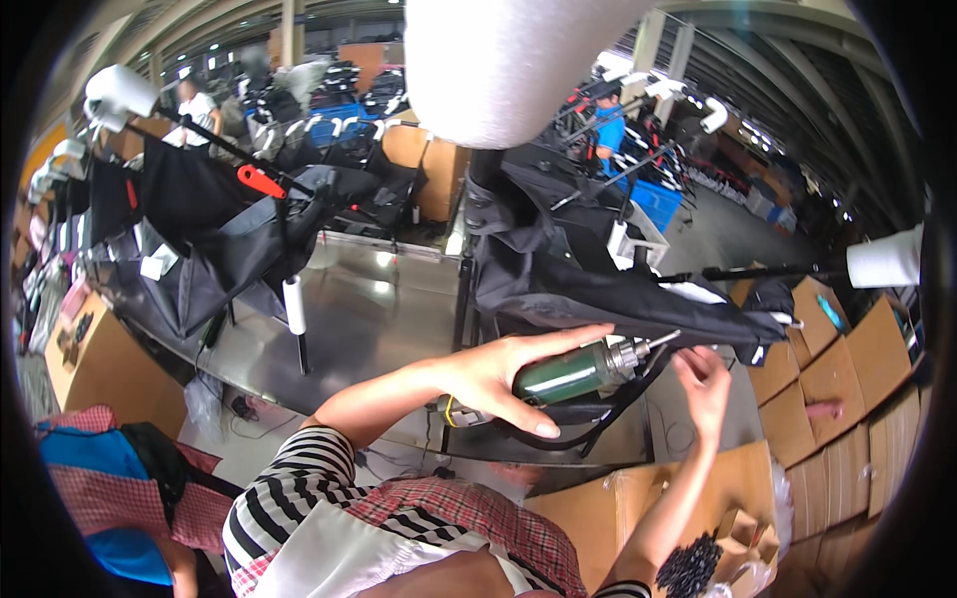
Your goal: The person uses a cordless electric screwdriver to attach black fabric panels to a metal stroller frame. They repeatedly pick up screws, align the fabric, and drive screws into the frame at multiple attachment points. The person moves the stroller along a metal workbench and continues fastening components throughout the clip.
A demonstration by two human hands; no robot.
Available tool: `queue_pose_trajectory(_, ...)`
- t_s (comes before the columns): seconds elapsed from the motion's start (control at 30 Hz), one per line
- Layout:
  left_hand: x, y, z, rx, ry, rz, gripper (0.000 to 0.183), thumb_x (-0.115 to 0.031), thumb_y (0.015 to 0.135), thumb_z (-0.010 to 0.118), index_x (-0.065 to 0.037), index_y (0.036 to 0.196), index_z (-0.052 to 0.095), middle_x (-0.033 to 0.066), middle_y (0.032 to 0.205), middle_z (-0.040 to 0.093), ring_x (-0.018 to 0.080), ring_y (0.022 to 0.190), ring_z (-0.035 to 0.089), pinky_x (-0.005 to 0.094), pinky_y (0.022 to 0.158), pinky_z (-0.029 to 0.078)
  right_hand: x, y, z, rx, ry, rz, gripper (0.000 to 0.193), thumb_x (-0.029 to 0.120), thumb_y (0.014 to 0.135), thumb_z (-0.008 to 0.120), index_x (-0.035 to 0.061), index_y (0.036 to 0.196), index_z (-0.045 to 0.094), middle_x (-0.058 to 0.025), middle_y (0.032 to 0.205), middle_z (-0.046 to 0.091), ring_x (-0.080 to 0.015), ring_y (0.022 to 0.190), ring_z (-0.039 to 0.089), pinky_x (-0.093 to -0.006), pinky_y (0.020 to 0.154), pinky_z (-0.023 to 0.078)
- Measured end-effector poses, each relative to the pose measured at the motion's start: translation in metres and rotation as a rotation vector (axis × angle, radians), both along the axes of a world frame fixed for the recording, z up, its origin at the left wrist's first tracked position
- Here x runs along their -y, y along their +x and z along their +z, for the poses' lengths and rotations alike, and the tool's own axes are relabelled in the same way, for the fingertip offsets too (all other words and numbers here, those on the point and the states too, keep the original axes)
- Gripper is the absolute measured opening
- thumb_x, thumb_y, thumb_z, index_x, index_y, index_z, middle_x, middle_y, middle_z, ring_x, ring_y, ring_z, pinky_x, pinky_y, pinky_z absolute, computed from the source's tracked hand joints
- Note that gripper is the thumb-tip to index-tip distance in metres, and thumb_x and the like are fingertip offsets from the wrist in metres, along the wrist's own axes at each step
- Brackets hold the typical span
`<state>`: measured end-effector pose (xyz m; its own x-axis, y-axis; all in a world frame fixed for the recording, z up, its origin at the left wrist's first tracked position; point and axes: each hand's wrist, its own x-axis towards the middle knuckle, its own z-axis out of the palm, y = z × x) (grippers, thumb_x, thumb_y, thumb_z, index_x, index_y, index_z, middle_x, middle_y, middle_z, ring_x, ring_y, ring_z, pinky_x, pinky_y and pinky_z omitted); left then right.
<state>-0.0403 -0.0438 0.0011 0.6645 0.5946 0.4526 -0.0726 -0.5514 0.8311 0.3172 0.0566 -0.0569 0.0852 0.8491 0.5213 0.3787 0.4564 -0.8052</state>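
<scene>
My left hand [488,374] is wrapped round a dark green electric screwdriver [566,375], thumb and fingers along its body. Its silver chuck and thin bit point up and to the right. Just right of the bit tip, my right hand [704,384] has its fingertips drawn together; whatever lies between them is too small or hidden to make out. Black folded fabric on a frame [598,289] lies on the metal table just beyond both hands. A large white-wrapped end [498,70] rises from this frame close to the camera.
On the left stands another black fabric frame [199,209] with a red part [261,180]. Open cardboard boxes [832,369] stand at the right. A carton [638,493] with small black parts [690,566] is near my right forearm. A co-worker [130,498] is at lower left.
</scene>
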Motion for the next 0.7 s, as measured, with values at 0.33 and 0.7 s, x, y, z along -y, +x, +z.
queue_pose_trajectory(0.33,0.027,-0.005,-0.007,-0.122,0.039,0.111,0.124,-0.029,0.064,0.096,-0.004,0.159,0.02,0.0142,0.158,0.037,0.0224,0.142,0.04,0.0364,0.117,0.031,-0.135,0.272,-0.178,0.513,-0.099,-0.745,0.022,0.02,0.086,0.068,0.003,0.072,0.071,-0.0146,0.068,0.069,-0.025,0.062,0.069,-0.0446,0.06,0.055)
queue_pose_trajectory(0.7,0.065,-0.014,-0.027,-0.058,0.065,0.196,0.123,-0.031,0.062,0.098,0.0,0.156,0.026,0.0154,0.154,0.043,0.0233,0.136,0.047,0.0375,0.113,0.037,-0.228,0.046,-0.193,-0.813,-0.71,0.581,0.053,0.049,0.099,0.056,0.0012,0.122,0.059,-0.0119,0.111,0.067,-0.0268,0.086,0.068,-0.0439,0.078,0.059)
